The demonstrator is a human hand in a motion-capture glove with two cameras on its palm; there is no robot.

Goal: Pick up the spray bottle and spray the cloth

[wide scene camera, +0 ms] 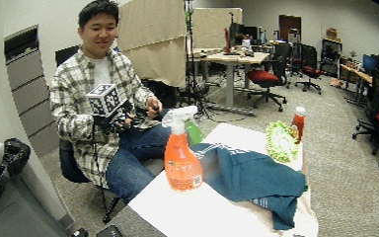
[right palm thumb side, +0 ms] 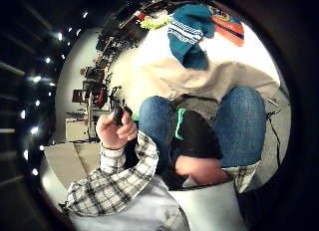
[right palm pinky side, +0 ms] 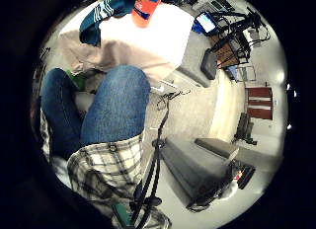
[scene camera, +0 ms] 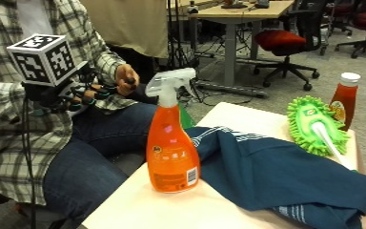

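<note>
The one tall orange plastic spray bottle (scene camera: 171, 155) stands upright at the white table's (scene camera: 170, 210) near edge, touching the one teal striped cloth (scene camera: 278, 174); a careless reach could topple it, I judge. Beyond: one green mop head (scene camera: 313, 121), one ketchup bottle (scene camera: 344, 98). The gloved right hand (scene camera: 78, 95) hangs over the lap, fingers loosely curled, holding nothing
</note>
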